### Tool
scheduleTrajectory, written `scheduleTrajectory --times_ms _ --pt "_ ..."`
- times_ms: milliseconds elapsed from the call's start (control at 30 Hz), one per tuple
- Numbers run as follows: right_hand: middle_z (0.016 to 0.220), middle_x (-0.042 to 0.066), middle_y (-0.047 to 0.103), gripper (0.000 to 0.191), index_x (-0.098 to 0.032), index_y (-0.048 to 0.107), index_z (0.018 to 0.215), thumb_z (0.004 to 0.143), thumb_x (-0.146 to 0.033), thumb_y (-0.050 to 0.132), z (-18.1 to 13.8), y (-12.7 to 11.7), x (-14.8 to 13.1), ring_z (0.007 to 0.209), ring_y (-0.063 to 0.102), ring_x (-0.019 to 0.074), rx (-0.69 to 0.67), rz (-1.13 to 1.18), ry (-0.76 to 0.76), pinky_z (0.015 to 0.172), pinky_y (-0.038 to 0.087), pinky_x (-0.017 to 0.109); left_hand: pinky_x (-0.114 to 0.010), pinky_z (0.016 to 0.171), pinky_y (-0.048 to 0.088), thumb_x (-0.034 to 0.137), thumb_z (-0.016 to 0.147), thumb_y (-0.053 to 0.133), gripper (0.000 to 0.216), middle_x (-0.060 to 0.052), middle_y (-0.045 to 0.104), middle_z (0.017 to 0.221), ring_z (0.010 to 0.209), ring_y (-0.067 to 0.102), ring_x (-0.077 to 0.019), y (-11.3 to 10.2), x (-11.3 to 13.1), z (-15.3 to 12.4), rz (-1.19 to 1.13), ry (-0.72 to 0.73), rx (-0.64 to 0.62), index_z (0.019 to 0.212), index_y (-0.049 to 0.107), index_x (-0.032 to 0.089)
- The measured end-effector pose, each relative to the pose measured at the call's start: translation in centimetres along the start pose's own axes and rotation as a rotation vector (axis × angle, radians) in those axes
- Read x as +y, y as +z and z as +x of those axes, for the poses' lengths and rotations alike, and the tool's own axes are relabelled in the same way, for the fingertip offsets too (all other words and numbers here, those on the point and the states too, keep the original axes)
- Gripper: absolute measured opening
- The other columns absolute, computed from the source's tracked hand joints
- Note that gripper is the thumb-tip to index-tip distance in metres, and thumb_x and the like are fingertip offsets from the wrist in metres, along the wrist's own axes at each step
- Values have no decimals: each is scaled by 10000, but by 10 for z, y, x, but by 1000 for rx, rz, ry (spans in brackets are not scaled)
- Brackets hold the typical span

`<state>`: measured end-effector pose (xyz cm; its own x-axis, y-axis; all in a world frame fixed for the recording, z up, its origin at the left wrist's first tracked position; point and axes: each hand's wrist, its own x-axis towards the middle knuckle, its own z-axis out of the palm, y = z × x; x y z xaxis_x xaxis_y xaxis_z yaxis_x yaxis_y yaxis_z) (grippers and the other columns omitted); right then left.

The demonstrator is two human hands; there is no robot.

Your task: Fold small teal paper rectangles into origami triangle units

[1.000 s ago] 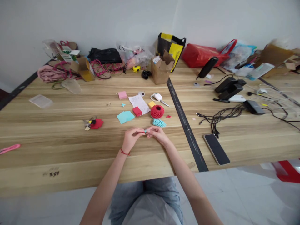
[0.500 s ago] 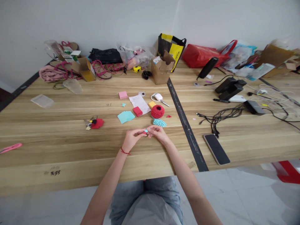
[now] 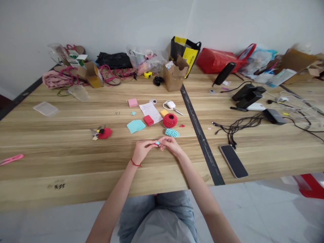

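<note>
My left hand (image 3: 142,150) and my right hand (image 3: 170,145) meet over the wooden table (image 3: 76,158), fingertips pinched together on a small teal paper piece (image 3: 157,143). Just beyond the hands lies a teal folded-paper strip (image 3: 172,132). Behind it stands a red folded-paper ring (image 3: 169,120), with a small red piece (image 3: 182,125) to its right. A teal paper stack (image 3: 135,126), a red paper block (image 3: 148,120), a yellow block (image 3: 164,112) and a white sheet (image 3: 151,111) lie further back. My left wrist wears a red string.
A phone (image 3: 233,161) lies at the right near the edge, with black cables (image 3: 235,127) behind it. White scissors (image 3: 172,106), a pink pad (image 3: 132,102), a cardboard box (image 3: 174,77), bags and clutter fill the back. A red item with keys (image 3: 101,133) sits at the left.
My fingers have shifted slightly on the small teal piece; both hands stay in the same spot. Nothing else on the table has moved.
</note>
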<state>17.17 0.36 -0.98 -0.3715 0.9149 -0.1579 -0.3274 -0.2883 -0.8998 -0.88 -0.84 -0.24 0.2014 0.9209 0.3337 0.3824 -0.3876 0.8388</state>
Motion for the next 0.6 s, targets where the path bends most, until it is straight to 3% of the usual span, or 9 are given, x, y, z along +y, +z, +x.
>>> scheduleTrajectory --times_ms 600 --pt "632 23 676 192 -132 683 773 675 -292 728 -4 -1 -3 489 586 103 -42 -14 -4 519 493 235 -228 635 518 245 773 655 93 -18 742 777 670 682 -146 -3 0 1 -1 35 -64 752 733 200"
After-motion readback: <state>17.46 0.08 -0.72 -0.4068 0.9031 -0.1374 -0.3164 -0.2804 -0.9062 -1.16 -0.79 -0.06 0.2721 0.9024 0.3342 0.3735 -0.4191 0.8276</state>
